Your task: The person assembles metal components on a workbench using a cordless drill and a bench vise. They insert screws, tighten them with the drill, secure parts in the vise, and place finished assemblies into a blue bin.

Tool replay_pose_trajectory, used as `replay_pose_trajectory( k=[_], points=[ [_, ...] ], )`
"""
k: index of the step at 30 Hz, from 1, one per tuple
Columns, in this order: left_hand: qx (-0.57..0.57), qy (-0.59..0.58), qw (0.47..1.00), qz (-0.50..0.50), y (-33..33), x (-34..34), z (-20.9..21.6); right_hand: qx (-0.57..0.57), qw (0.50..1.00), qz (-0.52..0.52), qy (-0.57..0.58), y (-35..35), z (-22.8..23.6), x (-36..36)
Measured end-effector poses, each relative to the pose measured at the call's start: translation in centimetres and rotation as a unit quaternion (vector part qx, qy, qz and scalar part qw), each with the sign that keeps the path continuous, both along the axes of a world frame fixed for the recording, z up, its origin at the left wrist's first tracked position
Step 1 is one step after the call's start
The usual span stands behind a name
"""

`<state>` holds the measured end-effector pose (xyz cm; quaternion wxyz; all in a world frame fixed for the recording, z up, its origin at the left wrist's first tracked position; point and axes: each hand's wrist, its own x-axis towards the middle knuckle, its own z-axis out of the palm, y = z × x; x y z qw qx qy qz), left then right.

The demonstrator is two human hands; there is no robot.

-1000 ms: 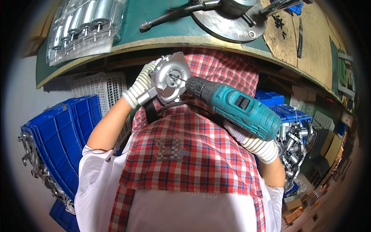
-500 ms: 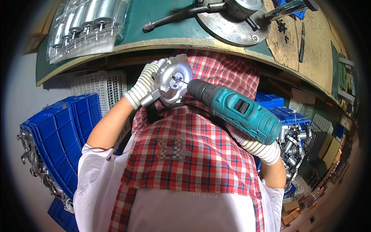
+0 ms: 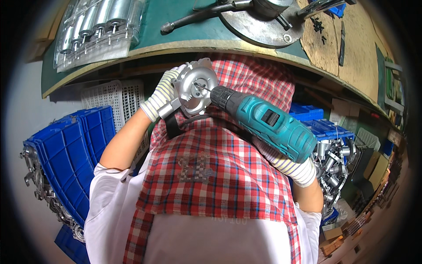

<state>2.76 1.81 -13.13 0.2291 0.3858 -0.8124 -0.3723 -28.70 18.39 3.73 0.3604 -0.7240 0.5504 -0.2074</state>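
Note:
My left hand (image 3: pixel 161 96), in a striped knit glove, grips a round silver metal housing (image 3: pixel 189 91) by its left side. A short cylindrical stub sticks out of the housing at the lower left. My right hand (image 3: pixel 293 170), gloved alike, is wrapped round the grip of a teal cordless drill (image 3: pixel 274 125); the drill body hides most of its fingers. The black chuck (image 3: pixel 224 97) points left, and its thin bit reaches the holed centre of the housing. Whether the tip sits in a screw is too small to tell.
Ahead, the green workbench (image 3: pixel 154 39) carries a plastic tray of metal cylinders (image 3: pixel 96 22), a round steel fixture (image 3: pixel 263 26) with a lever, and small black screws (image 3: pixel 317 25). Blue crates (image 3: pixel 61 154) stand at left; metal parts (image 3: pixel 332 171) fill a crate at right.
The drill and my right hand have shifted slightly left and up. The housing has moved a little up with my left hand, and the bright light on it has faded.

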Motion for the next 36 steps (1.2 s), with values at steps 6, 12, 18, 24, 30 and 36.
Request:
replay_pose_trajectory(
  k=[6, 12, 18, 24, 30, 36],
  points=[
    [0.099, 0.047, 0.993, -0.030, -0.5, 0.0, 1.1, -0.084, 0.990, 0.061, 0.098, 0.9, 0.3, -0.9],
    [0.160, 0.064, 0.985, -0.020, -0.7, -0.6, 2.7, -0.118, 0.978, 0.094, 0.142, 1.0, -0.4, -0.9],
    [0.315, 0.196, 0.926, 0.063, -0.7, -0.3, 0.1, 0.177, 0.980, -0.021, -0.087, -2.5, 3.2, -0.3],
    [0.443, 0.297, 0.829, 0.171, -0.1, -1.1, 0.2, 0.340, 0.872, -0.143, -0.322, 0.1, -0.3, -2.3],
    [0.480, 0.287, 0.815, 0.153, -0.5, -0.6, -0.1, 0.386, 0.869, -0.112, -0.289, 0.5, -1.0, -3.1],
    [0.547, 0.374, 0.726, 0.184, -0.5, -0.3, -1.6, 0.019, 0.991, 0.112, 0.067, 1.4, -2.1, -2.7]
  ],
)
